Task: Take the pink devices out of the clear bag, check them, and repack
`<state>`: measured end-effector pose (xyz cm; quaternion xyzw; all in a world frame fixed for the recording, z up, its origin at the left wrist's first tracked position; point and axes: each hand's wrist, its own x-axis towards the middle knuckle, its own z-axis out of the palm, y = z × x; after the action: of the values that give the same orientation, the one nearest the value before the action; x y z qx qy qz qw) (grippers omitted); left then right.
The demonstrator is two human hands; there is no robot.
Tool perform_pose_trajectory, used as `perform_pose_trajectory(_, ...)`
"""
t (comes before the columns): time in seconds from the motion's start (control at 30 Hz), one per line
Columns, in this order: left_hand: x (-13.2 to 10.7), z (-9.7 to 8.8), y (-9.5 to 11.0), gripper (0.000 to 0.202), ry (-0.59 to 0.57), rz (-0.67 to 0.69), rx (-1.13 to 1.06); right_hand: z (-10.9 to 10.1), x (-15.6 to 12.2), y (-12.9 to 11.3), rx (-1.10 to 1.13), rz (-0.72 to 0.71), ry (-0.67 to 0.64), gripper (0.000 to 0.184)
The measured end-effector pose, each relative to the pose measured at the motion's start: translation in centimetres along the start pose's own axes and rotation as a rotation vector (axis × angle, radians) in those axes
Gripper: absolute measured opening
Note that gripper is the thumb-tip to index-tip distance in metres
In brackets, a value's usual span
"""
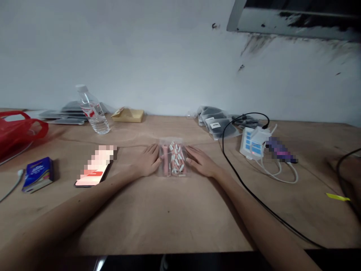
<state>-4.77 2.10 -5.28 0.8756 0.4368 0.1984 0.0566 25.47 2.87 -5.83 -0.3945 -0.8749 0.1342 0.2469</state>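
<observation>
A clear plastic bag (174,160) lies flat on the table in the middle. Through it show a long pink handle-like piece (166,162) and a heap of short white and pink segments (176,158), which look like those of a beaded jump rope. My left hand (148,160) rests flat at the bag's left edge, with its thumb against the plastic. On the opposite side lies my right hand (200,162), fingers stretched out and thumb by the bag's right edge. Neither hand grips anything.
Left are a phone (94,169), a blue tissue pack (38,174), a red bag (19,131) and a tilted water bottle (94,113). Behind sit a cardboard box (129,115) and grey packets (217,122). Right are a white power strip (252,143) and a black cable (239,169).
</observation>
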Motion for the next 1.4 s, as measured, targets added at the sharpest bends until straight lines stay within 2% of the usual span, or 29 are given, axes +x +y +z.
perform_pose_trajectory(0.1,-0.01,0.07,0.03,0.057,-0.007,-0.008,0.005,0.05,-0.15,0.32,-0.003,0.011,-0.022,0.073)
perform_pose_trajectory(0.3,-0.01,-0.03,0.0,0.054,-0.01,-0.021,0.007,0.71,-0.32,0.87,-0.072,0.064,0.047,0.069)
perform_pose_trajectory(0.47,-0.07,-0.14,-0.05,0.056,-0.04,-0.013,0.034,0.58,-0.29,0.7,-0.079,0.085,0.002,0.072)
perform_pose_trajectory(0.67,-0.19,0.15,-0.02,0.066,-0.101,-0.113,0.101,0.27,-0.5,0.76,-0.072,0.053,-0.029,0.071)
perform_pose_trajectory(1.4,-0.17,0.23,-0.07,0.066,-0.106,-0.115,0.128,0.19,-0.47,0.42,-0.089,0.062,-0.034,0.069)
